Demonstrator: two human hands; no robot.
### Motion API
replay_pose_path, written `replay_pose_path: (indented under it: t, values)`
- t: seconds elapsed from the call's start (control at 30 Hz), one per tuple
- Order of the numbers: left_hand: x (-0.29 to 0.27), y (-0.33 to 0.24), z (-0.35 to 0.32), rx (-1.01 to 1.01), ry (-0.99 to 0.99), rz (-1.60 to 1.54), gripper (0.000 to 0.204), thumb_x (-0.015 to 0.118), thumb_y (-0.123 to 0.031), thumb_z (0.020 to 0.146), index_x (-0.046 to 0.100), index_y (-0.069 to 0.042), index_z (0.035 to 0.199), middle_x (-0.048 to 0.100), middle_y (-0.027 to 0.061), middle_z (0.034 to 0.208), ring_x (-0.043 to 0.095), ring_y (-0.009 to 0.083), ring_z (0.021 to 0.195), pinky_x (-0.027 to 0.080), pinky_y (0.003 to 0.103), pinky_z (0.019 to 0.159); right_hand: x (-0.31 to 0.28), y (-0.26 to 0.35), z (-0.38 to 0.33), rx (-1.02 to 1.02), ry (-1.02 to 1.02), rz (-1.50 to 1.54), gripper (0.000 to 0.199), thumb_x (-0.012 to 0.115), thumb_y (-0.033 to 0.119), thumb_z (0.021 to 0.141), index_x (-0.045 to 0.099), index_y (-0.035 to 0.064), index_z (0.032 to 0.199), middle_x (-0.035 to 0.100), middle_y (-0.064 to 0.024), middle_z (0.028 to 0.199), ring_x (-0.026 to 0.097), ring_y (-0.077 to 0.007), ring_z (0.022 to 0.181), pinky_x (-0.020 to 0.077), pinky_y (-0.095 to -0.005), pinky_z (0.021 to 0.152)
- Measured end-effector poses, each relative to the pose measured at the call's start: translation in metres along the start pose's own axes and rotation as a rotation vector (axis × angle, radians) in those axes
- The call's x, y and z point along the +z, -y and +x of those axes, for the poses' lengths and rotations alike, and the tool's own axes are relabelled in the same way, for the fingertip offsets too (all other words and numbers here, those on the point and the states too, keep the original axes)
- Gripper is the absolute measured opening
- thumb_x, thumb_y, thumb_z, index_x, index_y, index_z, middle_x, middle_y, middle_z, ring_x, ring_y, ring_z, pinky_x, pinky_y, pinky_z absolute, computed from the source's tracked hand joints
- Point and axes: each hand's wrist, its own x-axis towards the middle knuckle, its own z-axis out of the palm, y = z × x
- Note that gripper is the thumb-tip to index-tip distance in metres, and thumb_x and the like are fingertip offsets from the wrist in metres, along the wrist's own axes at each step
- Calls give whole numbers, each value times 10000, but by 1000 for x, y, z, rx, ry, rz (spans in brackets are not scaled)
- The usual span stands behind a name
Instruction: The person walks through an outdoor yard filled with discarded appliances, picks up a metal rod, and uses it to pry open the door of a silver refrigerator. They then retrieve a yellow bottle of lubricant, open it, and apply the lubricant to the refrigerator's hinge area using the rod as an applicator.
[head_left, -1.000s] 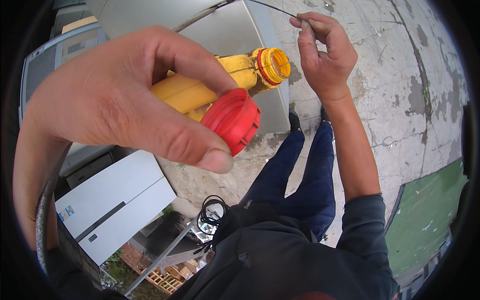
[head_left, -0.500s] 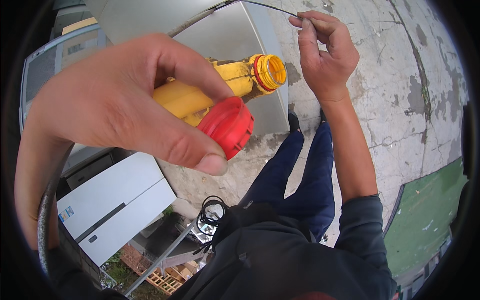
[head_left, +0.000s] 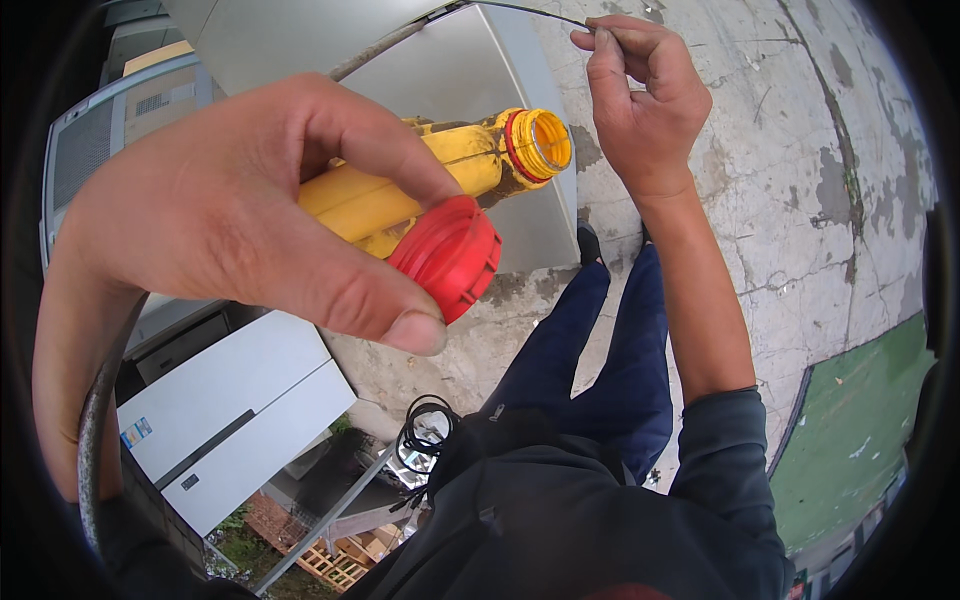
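My left hand (head_left: pixel 230 200), large and close on the left, pinches a red screw cap (head_left: pixel 452 258) between thumb and finger. The cap's hollow side faces right. Just beyond that hand is a yellow plastic jug (head_left: pixel 410 185), tilted, its round neck open to the right with a red ring around it. Whether the hand also touches the jug is hidden. At the upper right my right hand (head_left: pixel 655 105) is closed, thumb against fingers, on the end of a thin black wire (head_left: pixel 530 11). The wire runs left to a stiff grey hose (head_left: pixel 385 48).
Grey metal cabinets (head_left: pixel 420 90) stand behind the jug. A white two-door appliance (head_left: pixel 235 420) is at the lower left, above a wooden pallet (head_left: pixel 330 565). A black cable coil (head_left: pixel 425 430) hangs near my waist. Cracked concrete (head_left: pixel 770 200) lies right, beside a green floor patch (head_left: pixel 850 430).
The left hand and the red cap have shifted very slightly left and down. The right hand has drifted a little left, still gripping the wire. The jug stays nearly in place.
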Motion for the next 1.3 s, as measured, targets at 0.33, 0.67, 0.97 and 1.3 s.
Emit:
replay_pose_path:
  t: [0.33,0.67,0.97,1.3]
  values:
    - [2,1,2,1,0,74,623,1034,-150,603,769,-28,1153,701,92,1049,682,216,981,550,335,928,1,4,-4,36,-2,-1,51,653,-54,970,617,-27,995,755,-123,1048,788,-197,931,627,-261,758]
    - [3,3,-1,24,7,31,620,1032,-140,605,771,-37,1158,676,81,1028,670,203,958,550,314,914,-2,4,-1,29,-23,1,71,663,-71,950,625,-17,978,762,-114,1014,792,-192,905,624,-254,740]
    - [6,11,1,126,11,6,620,1034,-154,608,775,-65,1164,663,73,1031,655,196,947,543,308,862,6,-2,-2,34,-62,62,141,717,-62,867,614,16,922,752,-97,973,727,-174,711,588,-282,659]
    - [5,11,1,92,8,25,623,1038,-146,596,781,-58,1156,659,82,1033,648,201,954,538,312,887,-1,-3,-16,-1,-25,41,153,704,-80,873,604,13,941,754,-115,991,770,-188,789,600,-280,674]
